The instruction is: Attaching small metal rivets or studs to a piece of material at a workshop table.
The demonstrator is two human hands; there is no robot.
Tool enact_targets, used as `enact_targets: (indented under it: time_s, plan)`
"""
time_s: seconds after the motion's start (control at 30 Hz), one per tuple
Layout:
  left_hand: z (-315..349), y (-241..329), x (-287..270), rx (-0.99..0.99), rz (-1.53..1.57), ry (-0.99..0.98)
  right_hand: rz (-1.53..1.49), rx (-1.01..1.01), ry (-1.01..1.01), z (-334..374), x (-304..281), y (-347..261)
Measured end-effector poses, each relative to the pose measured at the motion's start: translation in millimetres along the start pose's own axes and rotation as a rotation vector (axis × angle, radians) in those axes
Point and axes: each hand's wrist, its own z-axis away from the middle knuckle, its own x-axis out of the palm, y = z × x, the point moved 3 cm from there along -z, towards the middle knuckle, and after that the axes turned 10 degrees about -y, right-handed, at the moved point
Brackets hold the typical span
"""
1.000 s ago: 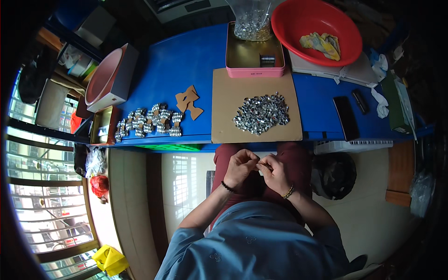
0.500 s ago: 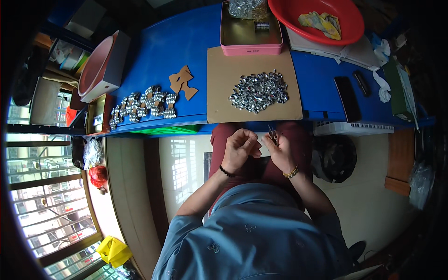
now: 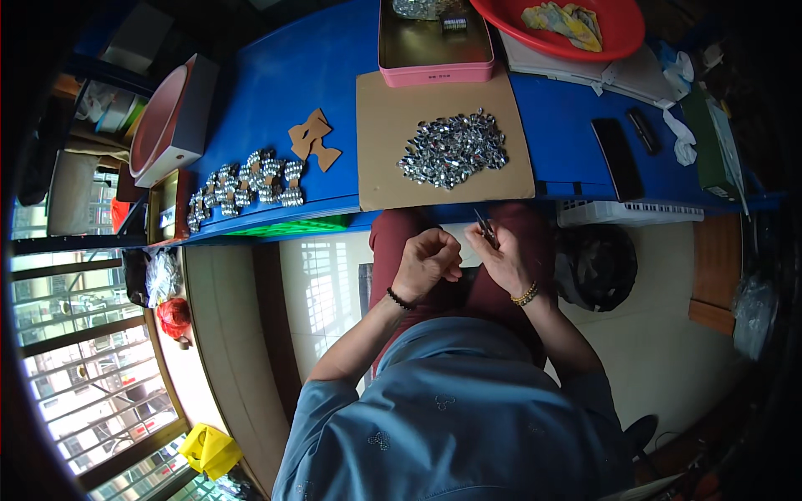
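Above my lap, near the table's front edge, my left hand [image 3: 427, 265] is closed in a pinch; whatever its fingertips hold is too small to make out. Beside it, a little apart, my right hand [image 3: 505, 260] is closed round small dark pliers [image 3: 486, 228], their thin jaws pointing up toward the table. Beyond both hands a loose heap of shiny silver beads [image 3: 455, 150] lies on a brown cardboard sheet [image 3: 384, 179]. To the left, several cardboard cards wound with silver beading [image 3: 266, 175] lie in a row, close to some bare brown cards [image 3: 313, 138].
On the blue table [image 3: 267, 83] stand a pink-rimmed tin [image 3: 434, 75] with a wire spool [image 3: 454, 24] and a red basin [image 3: 618, 33] holding a cloth. A phone [image 3: 616, 159] lies at right. A black bag-lined bin [image 3: 595, 267] stands below.
The table and its things sit slightly higher and further left in the view. The pliers' jaws have tilted more to the left in my right hand. My left hand keeps its pinch.
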Motion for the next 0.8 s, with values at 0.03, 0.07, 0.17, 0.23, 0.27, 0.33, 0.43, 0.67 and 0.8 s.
enact_targets:
  time_s: [0.03, 0.07, 0.17, 0.23, 0.27, 0.33, 0.43, 0.67, 0.8]
  plan:
    - [-0.1, -2.4, 0.9, -0.001, 0.0, 0.0, 0.042, -0.027, 0.015, 0.4, -1.7, -1.5]
    - [-0.2, -4.1, 0.4, 0.053, -0.051, 0.028, 0.041, -0.026, 0.015, 1.3, -3.4, -2.2]
    - [0.4, -6.4, 1.7, 0.156, -0.154, 0.083, 0.236, 0.015, -0.126, 5.2, -3.3, -10.8]
    - [1.3, -6.5, 3.8, 0.197, -0.26, 0.097, 0.26, 0.009, -0.136, 5.2, -2.8, -11.0]
    - [2.0, -5.9, 4.4, 0.218, -0.314, 0.104, 0.284, 0.0, -0.147, 4.6, -2.3, -11.1]
    - [2.4, -6.2, 5.1, 0.214, -0.331, 0.093, 0.308, -0.008, -0.155, 4.5, -2.4, -10.5]
    - [3.5, -7.2, 5.5, 0.209, -0.365, 0.073, 0.336, -0.111, -0.146, 5.3, -2.8, -10.0]
    - [6.7, -2.4, 1.6, 0.227, -0.651, -0.073, 0.371, -0.125, -0.104, 13.1, -2.3, -12.4]
    - [4.6, -0.5, -0.9, 0.137, -0.655, -0.208, 0.382, -0.103, -0.119, 13.9, -5.1, -14.5]
